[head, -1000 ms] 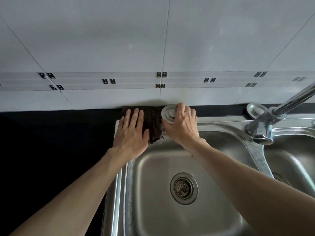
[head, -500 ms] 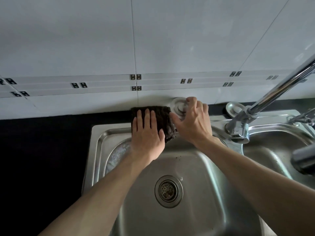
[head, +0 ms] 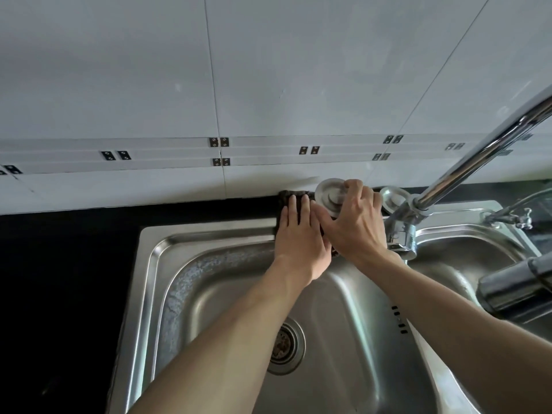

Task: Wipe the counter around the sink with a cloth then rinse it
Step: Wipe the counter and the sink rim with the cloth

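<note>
- The stainless steel sink basin is seen to hold only its round drain strainer.
- The dark brown knitted cloth is pressed flat by the left hand, fingers spread, on the black desk at the sink's back rim; its long axis cannot be told.
- A round metal sink stopper is pinched in the grip of the right hand, tilted.

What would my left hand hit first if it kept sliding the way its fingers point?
Probably the wall. The left hand lies flat on the cloth, fingers pointing at the tiles just beyond the cloth's far edge; depth is hard to judge.
</note>
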Demonstrator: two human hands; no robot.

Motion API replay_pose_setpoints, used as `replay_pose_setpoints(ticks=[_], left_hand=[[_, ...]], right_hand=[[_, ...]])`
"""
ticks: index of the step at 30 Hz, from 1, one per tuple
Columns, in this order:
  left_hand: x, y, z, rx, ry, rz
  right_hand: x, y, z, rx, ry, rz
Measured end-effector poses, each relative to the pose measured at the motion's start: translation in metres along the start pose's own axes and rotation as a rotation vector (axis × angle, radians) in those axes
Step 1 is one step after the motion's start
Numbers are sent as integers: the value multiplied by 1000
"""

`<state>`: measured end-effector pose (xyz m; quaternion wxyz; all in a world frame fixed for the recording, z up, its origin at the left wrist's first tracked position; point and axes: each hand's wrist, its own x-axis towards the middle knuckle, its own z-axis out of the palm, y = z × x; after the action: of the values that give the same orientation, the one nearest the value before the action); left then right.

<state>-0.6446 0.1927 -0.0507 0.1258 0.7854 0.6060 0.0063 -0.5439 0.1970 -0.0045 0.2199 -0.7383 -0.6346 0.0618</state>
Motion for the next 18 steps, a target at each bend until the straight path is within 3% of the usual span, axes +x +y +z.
replay_pose_setpoints(ticks=[7,18], left_hand=[[-20,-34,-2,67,26,-11],[-114,-206,-28,172,12,-243]], right_hand=[[-7,-17,11,14,-1,-9],[-27,-84,48,29,-145,-42]])
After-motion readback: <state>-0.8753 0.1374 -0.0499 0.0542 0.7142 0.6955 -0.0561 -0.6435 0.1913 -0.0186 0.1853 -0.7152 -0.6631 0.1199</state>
